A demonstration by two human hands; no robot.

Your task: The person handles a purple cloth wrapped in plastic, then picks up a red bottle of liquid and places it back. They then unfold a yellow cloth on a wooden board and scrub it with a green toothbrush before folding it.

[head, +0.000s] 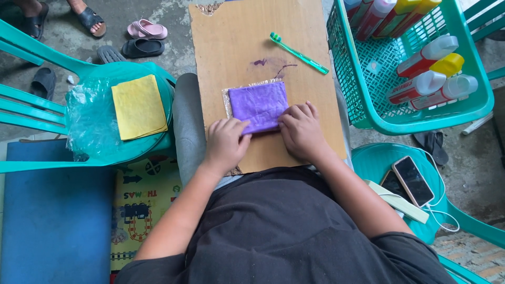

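Rough grey concrete lies under everything, with loose sandals [143, 38] scattered on it, and on our lap rests a flat brown cardboard board [239, 42] with a torn top edge and a purple stain. We press a folded purple sheet [259, 105], thin and a bit wrinkled, near the board's lower middle. Our left hand [225, 143] pinches its lower left corner; our right hand [301, 129] lies flat with fingers spread on its right edge. Further up lies a green toothbrush [298, 53]. Beside us, a teal plastic chair [31, 110] carries yellow square sheets [138, 107] on crinkled clear plastic, and a teal mesh basket [357, 89] holds bottles.
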